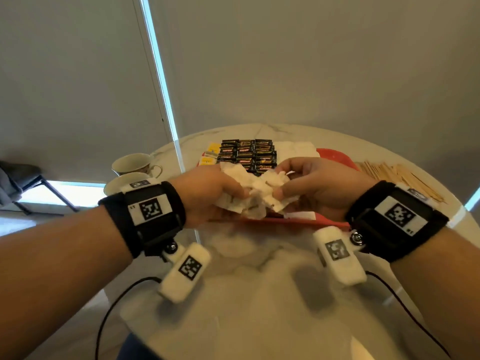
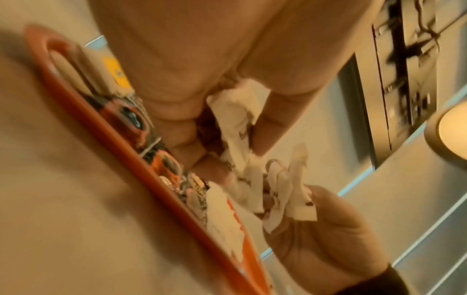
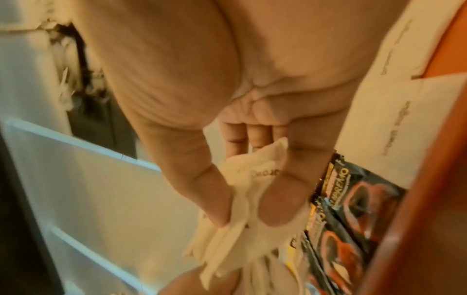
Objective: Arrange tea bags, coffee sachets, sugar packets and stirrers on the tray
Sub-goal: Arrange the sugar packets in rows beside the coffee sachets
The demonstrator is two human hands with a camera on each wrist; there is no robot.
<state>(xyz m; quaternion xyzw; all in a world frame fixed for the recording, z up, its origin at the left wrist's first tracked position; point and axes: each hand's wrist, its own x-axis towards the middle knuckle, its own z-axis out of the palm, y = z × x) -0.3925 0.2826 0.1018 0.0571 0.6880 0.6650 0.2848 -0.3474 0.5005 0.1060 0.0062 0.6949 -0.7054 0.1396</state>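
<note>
Both hands, left hand (image 1: pixel 207 193) and right hand (image 1: pixel 319 188), pinch a bunch of white sugar packets (image 1: pixel 255 196) above the red tray (image 1: pixel 337 155)'s near edge; best square them before laying them flat

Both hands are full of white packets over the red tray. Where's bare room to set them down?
Bare tray shows at the far right corner, beyond the white packets laid beside the dark coffee sachets. The marble tabletop nearer than the tray is open between the wrists. Crowded: tray centre and left, cups left, stirrers right.
</note>
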